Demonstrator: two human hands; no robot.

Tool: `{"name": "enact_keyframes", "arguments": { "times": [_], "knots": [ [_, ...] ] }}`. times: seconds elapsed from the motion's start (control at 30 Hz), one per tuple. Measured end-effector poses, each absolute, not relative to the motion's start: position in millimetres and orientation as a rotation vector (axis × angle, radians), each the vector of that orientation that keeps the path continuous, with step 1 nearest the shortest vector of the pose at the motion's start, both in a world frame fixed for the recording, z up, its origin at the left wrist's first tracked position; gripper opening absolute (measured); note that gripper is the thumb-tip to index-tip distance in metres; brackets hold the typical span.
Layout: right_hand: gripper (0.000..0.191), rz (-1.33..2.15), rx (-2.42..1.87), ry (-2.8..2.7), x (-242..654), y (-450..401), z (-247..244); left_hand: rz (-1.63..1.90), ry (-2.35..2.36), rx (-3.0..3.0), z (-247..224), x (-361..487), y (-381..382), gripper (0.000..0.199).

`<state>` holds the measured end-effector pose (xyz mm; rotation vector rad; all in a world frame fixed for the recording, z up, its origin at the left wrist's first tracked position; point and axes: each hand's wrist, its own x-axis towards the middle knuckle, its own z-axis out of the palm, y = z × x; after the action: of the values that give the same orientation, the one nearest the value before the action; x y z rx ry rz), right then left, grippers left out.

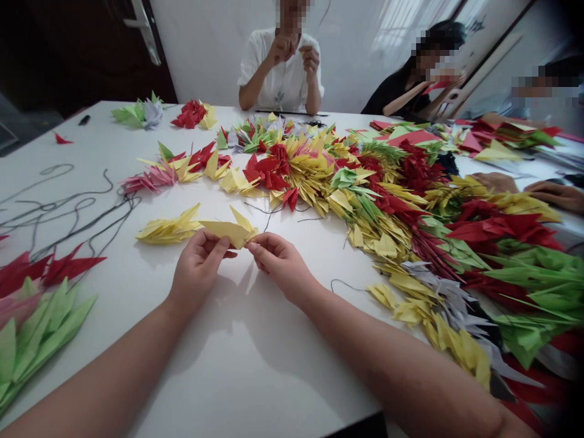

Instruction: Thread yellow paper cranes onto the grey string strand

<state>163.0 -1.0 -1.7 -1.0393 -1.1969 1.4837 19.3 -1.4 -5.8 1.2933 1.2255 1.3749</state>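
A: Hands?
B: Close together; left hand (198, 271) and right hand (280, 263) pinch a yellow paper crane (228, 233) above the white table (255, 347).
A: Nearest?
B: A row of yellow cranes (168, 227), just left, on the table.

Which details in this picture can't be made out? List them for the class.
Head view:
- Whether thread enters the yellow origami crane: the left hand and right hand cover its lower part.
- Black object on the far table: too small to identify.
- Co-worker's hand: arm cut off by the right edge.
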Motion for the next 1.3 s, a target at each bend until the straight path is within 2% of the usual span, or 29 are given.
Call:
{"name": "enact_keyframes", "arguments": {
  "times": [0.13,0.4,0.73,1.3],
  "knots": [
    [0.021,1.447,-1.056,-1.246,164,-1,-2,1.381,1.229,1.301,-6,20,-1,0.025],
    [0.015,1.129,-1.17,-1.482,168,-5,2,1.436,1.401,1.485,-11,17,-4,0.021],
    [0.015,1.384,-1.207,-1.263,167,-3,7,1.392,1.432,1.686,-17,14,-5,0.016],
    [0.015,1.288,-1.204,-1.344,167,-3,3,1.389,1.46,1.713,-14,16,-7,0.015]
  ]
}}
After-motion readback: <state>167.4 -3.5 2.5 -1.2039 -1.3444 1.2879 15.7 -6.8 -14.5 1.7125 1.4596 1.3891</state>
